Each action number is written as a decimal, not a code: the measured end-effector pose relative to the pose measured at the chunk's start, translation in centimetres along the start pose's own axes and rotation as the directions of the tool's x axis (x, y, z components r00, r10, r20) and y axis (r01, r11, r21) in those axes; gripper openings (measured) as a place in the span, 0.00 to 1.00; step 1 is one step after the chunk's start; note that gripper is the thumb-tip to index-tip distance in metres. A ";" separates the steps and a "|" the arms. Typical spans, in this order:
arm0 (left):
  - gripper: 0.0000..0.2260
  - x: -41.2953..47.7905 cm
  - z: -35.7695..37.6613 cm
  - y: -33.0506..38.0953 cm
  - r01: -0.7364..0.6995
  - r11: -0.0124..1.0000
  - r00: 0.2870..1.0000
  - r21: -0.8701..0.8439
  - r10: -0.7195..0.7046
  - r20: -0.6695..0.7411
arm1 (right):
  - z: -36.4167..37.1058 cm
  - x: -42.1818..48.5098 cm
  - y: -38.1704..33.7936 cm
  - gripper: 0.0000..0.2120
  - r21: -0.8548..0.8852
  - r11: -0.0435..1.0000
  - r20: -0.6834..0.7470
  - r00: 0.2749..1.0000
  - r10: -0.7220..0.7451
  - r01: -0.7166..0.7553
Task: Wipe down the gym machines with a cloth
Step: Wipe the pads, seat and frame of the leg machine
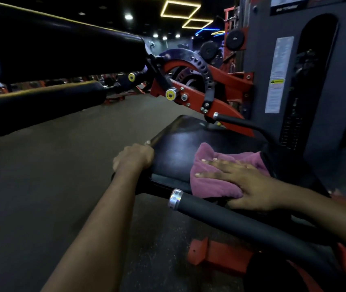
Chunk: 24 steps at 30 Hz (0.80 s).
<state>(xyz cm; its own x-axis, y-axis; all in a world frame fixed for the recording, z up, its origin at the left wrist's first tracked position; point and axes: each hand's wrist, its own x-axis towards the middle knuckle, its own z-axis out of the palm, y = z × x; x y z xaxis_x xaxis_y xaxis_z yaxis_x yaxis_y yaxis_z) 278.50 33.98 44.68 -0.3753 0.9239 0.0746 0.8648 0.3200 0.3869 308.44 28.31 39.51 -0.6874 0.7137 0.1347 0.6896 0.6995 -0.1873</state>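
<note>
A pink cloth [211,182] lies on the black padded seat [180,148] of a red and grey gym machine. My right hand [243,182] presses flat on the cloth with its fingers spread and straight. My left hand [135,158] grips the left front edge of the seat, fingers curled over the rim. A black handle bar with a silver end cap [220,209] runs across just in front of the seat, below my right hand.
Two long black roller pads [62,49] [41,102] reach in from the left, above the dark floor [51,175]. The red pivot arm with a perforated adjustment plate [199,85] stands behind the seat. The grey weight-stack tower [307,81] rises on the right.
</note>
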 end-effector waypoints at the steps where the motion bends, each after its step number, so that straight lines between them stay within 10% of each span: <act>1: 0.28 0.0 0.0 0.0 -0.006 1.000 1.000 0.011 0.006 -0.005 | 0.0 0.4 -0.5 0.38 -0.008 1.000 -0.010 1.000 0.014 -0.014; 15: 0.23 -1.2 1.0 4.2 -0.204 0.977 0.978 0.069 0.206 -0.032 | 0.7 -6.2 0.4 0.39 0.000 0.975 -0.197 0.956 0.217 -0.222; 19: 0.19 -2.1 3.2 7.2 -0.587 0.810 0.808 0.016 0.585 0.072 | 1.4 -12.3 2.3 0.39 -0.031 0.950 -0.277 0.915 0.292 -0.312; 24: 0.19 -2.8 4.7 7.5 -0.734 0.676 0.678 0.065 0.723 0.136 | 1.1 -7.6 0.0 0.38 -0.150 0.945 -0.211 0.943 0.259 -0.292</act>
<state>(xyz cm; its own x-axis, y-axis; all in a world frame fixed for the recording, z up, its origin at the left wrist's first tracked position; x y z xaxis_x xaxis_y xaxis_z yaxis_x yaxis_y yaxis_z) 287.60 34.81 43.08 0.4159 0.8859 0.2054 0.8817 -0.4481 0.1475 313.42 22.83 37.40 -0.4217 0.8612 0.2836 0.8865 0.4574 -0.0707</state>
